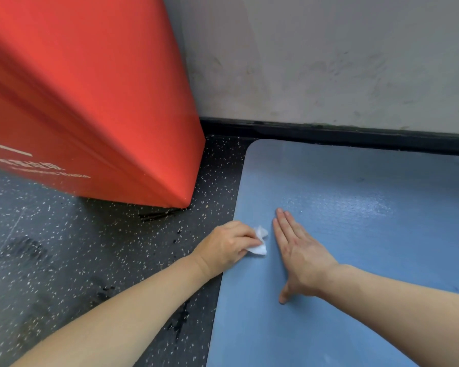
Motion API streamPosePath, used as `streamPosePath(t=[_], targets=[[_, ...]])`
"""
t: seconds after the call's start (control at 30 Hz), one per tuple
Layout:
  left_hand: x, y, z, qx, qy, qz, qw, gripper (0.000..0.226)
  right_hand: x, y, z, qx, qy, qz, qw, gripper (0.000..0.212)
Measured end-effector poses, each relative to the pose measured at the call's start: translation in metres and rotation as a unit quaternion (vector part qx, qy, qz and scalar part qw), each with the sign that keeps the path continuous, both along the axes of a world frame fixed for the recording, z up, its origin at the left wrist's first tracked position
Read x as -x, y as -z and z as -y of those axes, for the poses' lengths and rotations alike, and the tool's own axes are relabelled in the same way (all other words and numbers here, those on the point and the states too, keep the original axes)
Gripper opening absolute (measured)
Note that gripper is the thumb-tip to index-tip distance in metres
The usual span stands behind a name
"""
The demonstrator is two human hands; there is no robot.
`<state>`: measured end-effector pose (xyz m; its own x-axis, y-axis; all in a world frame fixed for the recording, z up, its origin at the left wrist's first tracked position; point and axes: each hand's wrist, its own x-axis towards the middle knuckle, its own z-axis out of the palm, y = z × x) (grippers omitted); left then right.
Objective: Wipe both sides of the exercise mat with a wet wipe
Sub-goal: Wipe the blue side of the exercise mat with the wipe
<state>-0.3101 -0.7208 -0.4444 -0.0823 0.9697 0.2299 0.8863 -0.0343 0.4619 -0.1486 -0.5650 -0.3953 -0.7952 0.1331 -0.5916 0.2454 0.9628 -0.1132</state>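
Head view: my left hand (224, 243) pinches the crumpled wet wipe (259, 241) on the blue exercise mat (355, 234), just left of my right hand (301, 254), which lies flat, fingers straight.

White lettering on the red block (90, 102) is too blurred to read.

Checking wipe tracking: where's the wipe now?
Head view: the wipe is pinched in the left hand, at the mat's left edge beside the right hand.
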Motion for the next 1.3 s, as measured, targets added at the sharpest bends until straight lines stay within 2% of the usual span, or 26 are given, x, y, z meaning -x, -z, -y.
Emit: streamPosePath(t=[0.07,0.2,0.23,0.33,0.37,0.5,0.57,0.63,0.67,0.77,0.8,0.9,0.93,1.07,1.1,1.2,1.23,1.3], targets=[[-0.001,0.0,0.005,0.01,0.052,-0.013,0.998,0.022,0.0,0.001,-0.001,0.01,0.007,0.002,1.0,0.164],[0.013,0.001,-0.004,-0.019,-0.084,-0.001,0.996,0.024,-0.002,0.001,-0.001,0.007,0.002,0.002,1.0,0.165],[0.006,0.0,-0.001,-0.019,-0.07,0.004,0.997,0.021,-0.007,0.0,0.001,0.007,-0.001,0.004,1.0,0.165],[-0.018,-0.001,0.013,0.0,0.052,-0.009,0.999,0.018,-0.034,0.004,0.009,-0.002,-0.02,0.006,1.0,0.16],[-0.015,-0.001,0.012,0.001,0.051,-0.014,0.999,0.018,-0.043,0.005,0.011,-0.013,-0.022,0.006,1.0,0.158],[-0.014,0.002,0.007,-0.023,-0.064,0.007,0.998,0.019,-0.057,0.007,0.006,-0.019,-0.022,0.007,1.0,0.151],[-0.033,0.0,0.018,0.0,0.007,0.02,1.0,0.017,-0.056,0.006,0.006,-0.014,-0.019,0.013,1.0,0.15],[-0.036,-0.005,0.025,0.014,0.084,-0.006,0.996,0.014,-0.055,0.004,0.007,-0.011,-0.019,0.008,1.0,0.15],[-0.027,-0.006,0.022,0.016,0.082,-0.018,0.996,0.014,-0.055,0.004,0.007,-0.011,-0.017,0.011,1.0,0.15],[-0.007,-0.01,0.014,0.004,-0.044,-0.015,0.999,0.022,-0.056,0.001,0.011,-0.016,-0.017,0.026,0.999,0.151],[-0.013,-0.01,0.018,0.008,-0.045,-0.006,0.999,0.022,-0.058,0.001,0.013,-0.018,-0.018,0.03,0.999,0.152],[-0.043,-0.013,0.04,0.049,0.109,0.005,0.993,0.018,-0.062,-0.002,0.02,-0.015,-0.011,0.04,0.999,0.156],[-0.043,-0.013,0.043,0.054,0.117,0.004,0.992,0.017,-0.063,-0.002,0.022,-0.012,-0.005,0.046,0.999,0.157],[-0.034,-0.008,0.04,0.003,-0.09,0.037,0.995,0.022,-0.064,-0.007,0.03,-0.011,0.006,0.054,0.998,0.157],[-0.046,-0.006,0.045,-0.004,-0.073,0.043,0.996,0.021,-0.066,-0.007,0.033,-0.007,0.009,0.052,0.999,0.156],[-0.079,-0.006,0.065,0.015,0.072,0.023,0.997,0.018,-0.075,-0.009,0.047,0.011,0.008,0.049,0.999,0.155],[-0.075,-0.007,0.066,0.017,0.075,0.015,0.997,0.018,-0.078,-0.008,0.053,0.01,0.003,0.048,0.999,0.156],[-0.06,-0.003,0.059,-0.007,0.004,0.009,1.0,0.018,-0.084,-0.005,0.062,0.0,-0.005,0.047,0.999,0.157]])
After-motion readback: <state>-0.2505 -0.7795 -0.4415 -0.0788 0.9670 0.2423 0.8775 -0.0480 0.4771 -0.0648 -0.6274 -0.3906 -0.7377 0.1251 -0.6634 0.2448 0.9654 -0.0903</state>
